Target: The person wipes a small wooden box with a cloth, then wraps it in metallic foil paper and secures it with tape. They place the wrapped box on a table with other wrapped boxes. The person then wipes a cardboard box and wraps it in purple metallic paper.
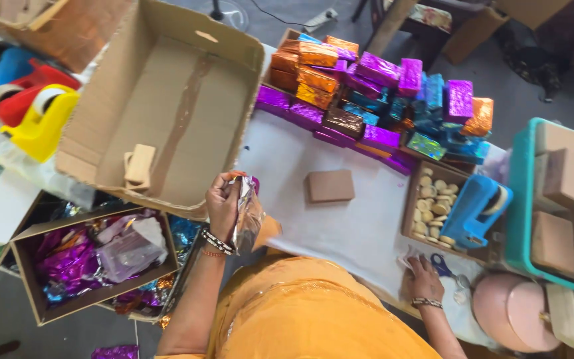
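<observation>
Left hand [222,203], bangles at wrist, closed around crinkled silver foil sheet [246,216], held up just off near-left edge of white paper-covered worktop [340,226]. Foil hanging down from fingers, orange tint at top.

Right hand [425,278] flat on worktop at near-right edge, fingers spread and resting on small clear scrap; nothing gripped as far as visible. Blue-handled scissors [443,266] touching or just beside right hand, toward far side.

Plain brown rectangular cardboard block [329,185] lying alone mid-worktop, between both hands, apart from each.

Heap of foil-wrapped blocks, purple, orange, blue [373,100], stacked along far edge of worktop. Shallow brown box of pale round wooden pieces [433,199] at right of worktop, blue tape dispenser [476,209] lying in it. Teal plastic crate of unwrapped brown blocks [519,199] further right, off worktop edge. Pink round tin [513,316] near right hand, toward right.

Large open empty-looking cardboard carton [167,100] left of worktop, one small wooden piece [139,166] inside. Smaller cardboard box of loose purple and silver foil [94,256] below carton, near left hand. Yellow, red, blue tape dispensers [38,106] far left of carton.
</observation>
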